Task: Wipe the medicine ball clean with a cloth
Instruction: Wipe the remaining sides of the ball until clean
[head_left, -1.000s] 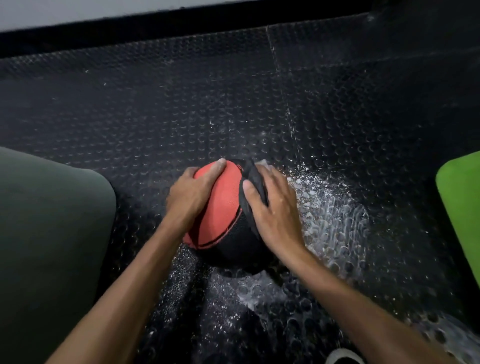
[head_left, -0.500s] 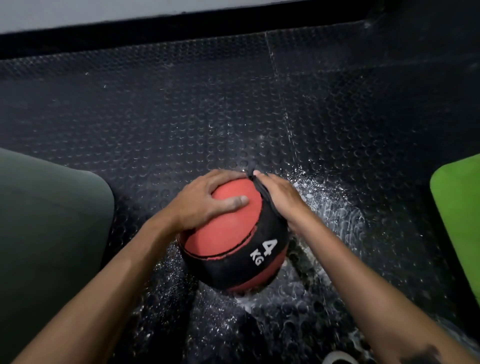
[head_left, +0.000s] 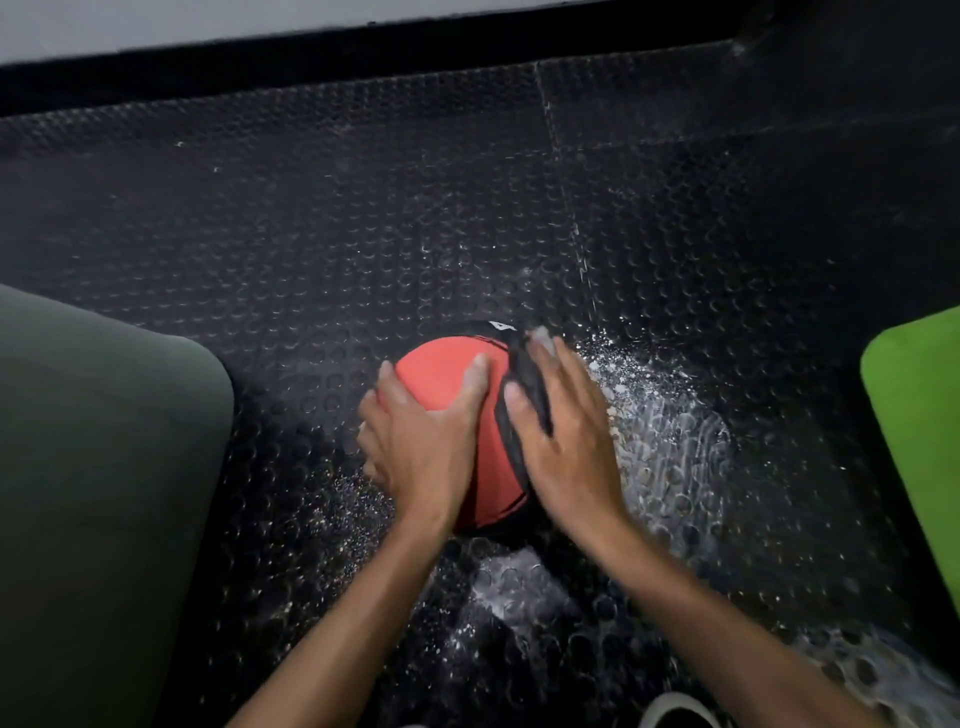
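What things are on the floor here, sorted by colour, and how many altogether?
Red and black: 1, the medicine ball
Black: 1, the cloth
Dark green: 1, the mat
Bright green: 1, the pad
Total: 4

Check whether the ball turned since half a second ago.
Yes. The medicine ball has rolled away from the person: its white marking, earlier facing the camera, now sits at the far edge, toward the wall.
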